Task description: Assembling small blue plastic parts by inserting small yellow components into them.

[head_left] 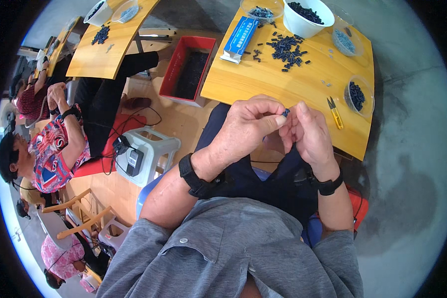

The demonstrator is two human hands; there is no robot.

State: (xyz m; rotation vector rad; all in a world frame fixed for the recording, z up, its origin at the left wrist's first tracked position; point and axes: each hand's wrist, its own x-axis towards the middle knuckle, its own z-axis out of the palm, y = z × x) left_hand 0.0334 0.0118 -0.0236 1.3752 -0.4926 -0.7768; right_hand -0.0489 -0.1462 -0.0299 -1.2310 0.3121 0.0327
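One dark piece (286, 112) pinched in left hand (253, 124); right hand (310, 134) half-curled, grip unclear; bucket (297, 26) of black pieces (305, 12) beyond hands.

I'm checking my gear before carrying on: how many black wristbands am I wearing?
2: the left wristband, just behind the left hand, and the right wristband, just behind the right hand. Both show clearly, though partly turned from view.

Your table (278, 87) looks like smooth, lightly glossy wood; the white tub (297, 30), smooth plastic; the bowls (367, 107), clear shiny plastic; the box (241, 37), glossy card. The dark pieces (287, 51) look plastic. Your shirt (228, 223) is matt cloth.
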